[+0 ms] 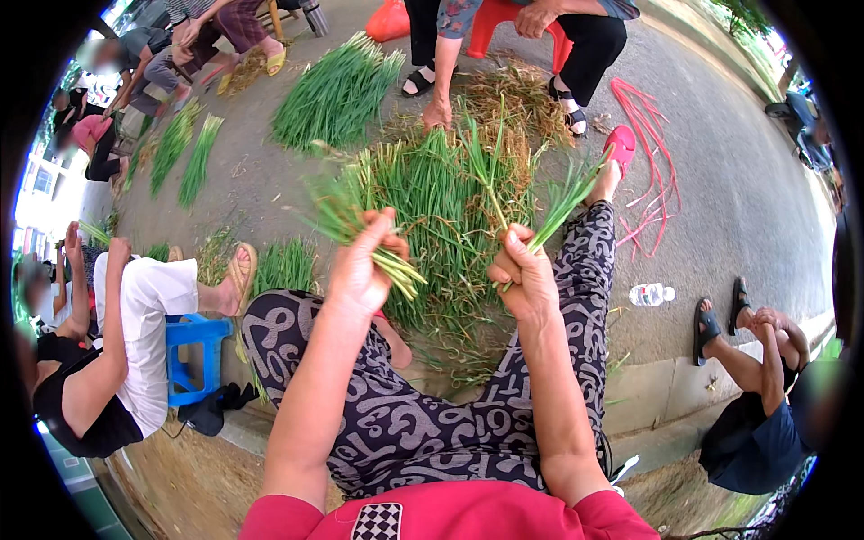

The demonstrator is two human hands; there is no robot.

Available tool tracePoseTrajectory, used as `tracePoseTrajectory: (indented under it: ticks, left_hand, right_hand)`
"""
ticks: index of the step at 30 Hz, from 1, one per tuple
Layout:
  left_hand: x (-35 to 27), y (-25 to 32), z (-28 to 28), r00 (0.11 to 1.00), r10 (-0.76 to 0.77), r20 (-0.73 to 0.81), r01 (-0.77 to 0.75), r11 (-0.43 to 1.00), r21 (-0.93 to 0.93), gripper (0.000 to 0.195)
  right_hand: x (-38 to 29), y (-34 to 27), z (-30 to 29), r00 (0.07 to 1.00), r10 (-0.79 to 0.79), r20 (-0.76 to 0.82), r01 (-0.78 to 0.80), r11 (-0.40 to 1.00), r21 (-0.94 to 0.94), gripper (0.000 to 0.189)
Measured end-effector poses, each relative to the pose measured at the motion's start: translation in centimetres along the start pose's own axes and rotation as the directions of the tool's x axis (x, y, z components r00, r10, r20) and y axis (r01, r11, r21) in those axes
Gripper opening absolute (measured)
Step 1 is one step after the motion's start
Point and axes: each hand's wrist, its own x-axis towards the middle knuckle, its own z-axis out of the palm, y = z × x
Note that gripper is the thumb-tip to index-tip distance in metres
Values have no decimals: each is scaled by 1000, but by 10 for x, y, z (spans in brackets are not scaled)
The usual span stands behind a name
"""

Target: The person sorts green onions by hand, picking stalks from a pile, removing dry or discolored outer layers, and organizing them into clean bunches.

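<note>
My left hand (368, 263) grips a bunch of green leafy stalks (401, 273), their pale cut ends pointing down to the right and their leaves blurred at the upper left. In my right hand (523, 270) are a few more green stalks (563, 202), spread in two directions. Both hands are raised over a large heap of the same long green leaves (432, 202), which lies on the ground between my legs. Dry brown leaves (516, 94) are mixed in at its far right side.
Across the heap, a seated person's hand (437, 113) touches its far edge. A trimmed green pile (337, 94) lies at the upper left. Pink straps (651, 162) and a plastic bottle (651, 294) lie on the right. People sit at both sides, one near a blue stool (196, 331).
</note>
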Motion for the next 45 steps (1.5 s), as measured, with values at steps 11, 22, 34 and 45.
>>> tracePoseTrajectory:
  ticks: [11, 22, 34, 45]
  left_hand:
    - [0, -20, 14, 986, 59, 158, -72, 994, 77, 17]
    - [-3, -2, 11, 984, 65, 168, -114, 946, 303, 24]
    - [-19, -13, 20, 917, -228, 326, -31, 777, 629, 28]
    - [-10, -23, 12, 957, -145, 251, -4, 861, 509, 21]
  right_hand:
    - [-20, 66, 30, 987, 149, 52, -150, 988, 18, 13]
    - [-18, 56, 27, 994, 103, 24, -97, 981, -171, 15]
    - [-11, 18, 14, 981, 75, 178, -27, 966, -258, 19]
    - [-11, 18, 16, 982, 30, 189, 18, 968, -251, 12]
